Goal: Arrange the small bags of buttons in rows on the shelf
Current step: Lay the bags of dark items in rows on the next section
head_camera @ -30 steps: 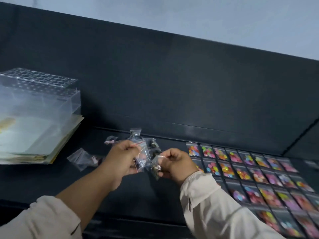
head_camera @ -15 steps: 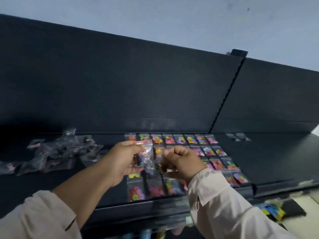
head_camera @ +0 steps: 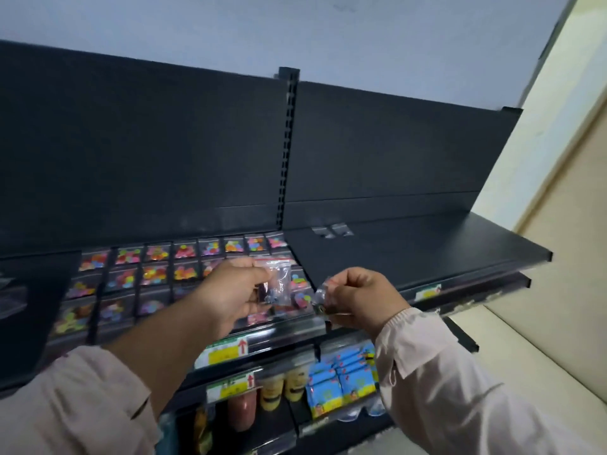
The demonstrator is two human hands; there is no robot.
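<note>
My left hand (head_camera: 235, 292) pinches a small clear bag of dark buttons (head_camera: 275, 281) with a red zip strip, held upright above the shelf's front edge. A second small clear bag (head_camera: 322, 298) hangs crumpled from my right hand (head_camera: 363, 298), a short gap to the right of the first. Behind both hands, rows of small bags of coloured buttons (head_camera: 184, 261) lie flat on the black shelf (head_camera: 410, 254). Two small clear bags (head_camera: 331, 230) lie alone at the back of the shelf's right section.
The shelf's right section reaches to its end near a cream wall (head_camera: 558, 224). Yellow-green price labels (head_camera: 226, 351) line the shelf front. Lower shelves hold bottles (head_camera: 272, 390) and blue packets (head_camera: 341, 379). A slotted upright post (head_camera: 287, 152) divides the back panels.
The view has swung right: the clear box and the loose pile of bags on the left are out of sight. My hands have drawn apart, each keeping its bag, and moved toward the shelf's right section.
</note>
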